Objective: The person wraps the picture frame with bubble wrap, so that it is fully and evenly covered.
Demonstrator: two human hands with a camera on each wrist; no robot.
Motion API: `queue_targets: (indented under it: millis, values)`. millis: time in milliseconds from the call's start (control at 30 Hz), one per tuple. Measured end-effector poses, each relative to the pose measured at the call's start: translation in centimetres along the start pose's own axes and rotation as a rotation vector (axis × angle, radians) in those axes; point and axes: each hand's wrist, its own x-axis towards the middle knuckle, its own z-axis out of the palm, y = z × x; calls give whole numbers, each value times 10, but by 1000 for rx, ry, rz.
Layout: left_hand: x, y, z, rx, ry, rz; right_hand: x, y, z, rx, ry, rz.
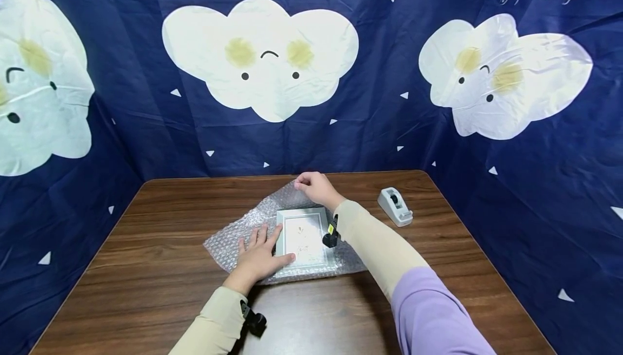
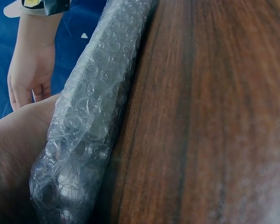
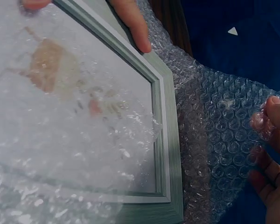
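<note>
A pale green picture frame (image 1: 303, 236) lies on a sheet of bubble wrap (image 1: 238, 231) on the table. Clear wrap folds over the frame's near part, covering much of the picture in the right wrist view. My left hand (image 1: 260, 257) rests with spread fingers on the frame's left side and the wrap beside it. At the far side, my right hand (image 1: 317, 188) pinches the edge of the bubble wrap (image 3: 224, 112) between thumb and fingers, and the sheet is lifted there. In the left wrist view, wrap (image 2: 91, 102) runs round the frame's near edge.
A white tape dispenser (image 1: 395, 206) stands on the wooden table (image 1: 160, 236), to the right of the frame. A dark blue curtain (image 1: 272, 144) with cloud faces hangs behind the table and along both sides.
</note>
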Motion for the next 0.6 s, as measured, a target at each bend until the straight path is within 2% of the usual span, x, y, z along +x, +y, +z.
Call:
queue_targets:
  millis: [167, 433, 600]
  values:
    - [1, -2, 2, 6, -9, -3, -6, -1, -1, -38, -18, -40]
    - [3, -3, 5, 10, -2, -3, -20, -8, -5, -38, -82, -44]
    - [3, -3, 5, 14, 2, -4, -30, -8, -6, -50, -120, -91]
